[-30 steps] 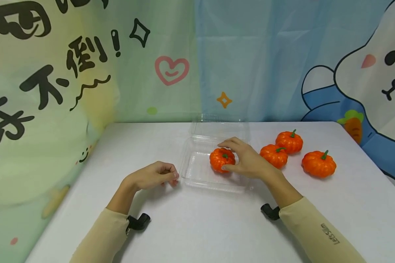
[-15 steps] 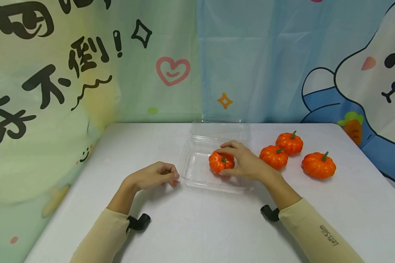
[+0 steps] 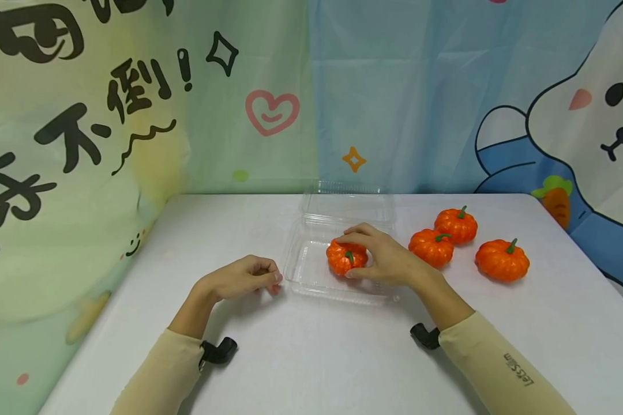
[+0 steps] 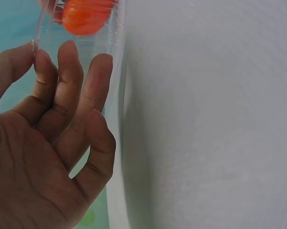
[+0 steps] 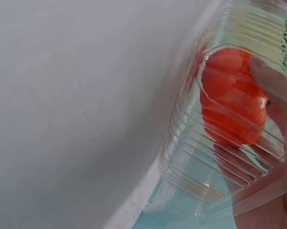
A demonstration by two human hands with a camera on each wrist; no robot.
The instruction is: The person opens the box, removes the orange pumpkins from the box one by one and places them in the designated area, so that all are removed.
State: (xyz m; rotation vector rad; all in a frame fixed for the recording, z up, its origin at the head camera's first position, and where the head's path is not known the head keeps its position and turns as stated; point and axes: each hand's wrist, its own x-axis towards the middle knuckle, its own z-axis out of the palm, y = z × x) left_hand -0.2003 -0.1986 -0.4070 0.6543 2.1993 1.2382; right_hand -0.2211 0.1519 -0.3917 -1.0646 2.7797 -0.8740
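Note:
A clear plastic clamshell box [image 3: 314,285] lies with its lid back on the white table. My right hand [image 3: 389,253] reaches into the base and grips a small orange toy pumpkin [image 3: 342,258], thumb on the near side and fingers on the far side. Through the clear wall, the right wrist view shows the pumpkin [image 5: 234,100] between thumb and fingers. Beside the box's left edge, my left hand [image 3: 246,276] pinches the rim with thumb and index fingertips; its other fingers [image 4: 69,67] are loosely bent in the left wrist view.
To the right of the box stand three more orange pumpkins: one near my right wrist [image 3: 432,248], one behind it [image 3: 457,226] and one farther right [image 3: 502,260]. A printed curtain [image 3: 374,104] hangs along the table's far edge.
My right hand and the pumpkin in it have shifted slightly left within the box, and the pumpkin's stem has tilted. The left hand stays in place.

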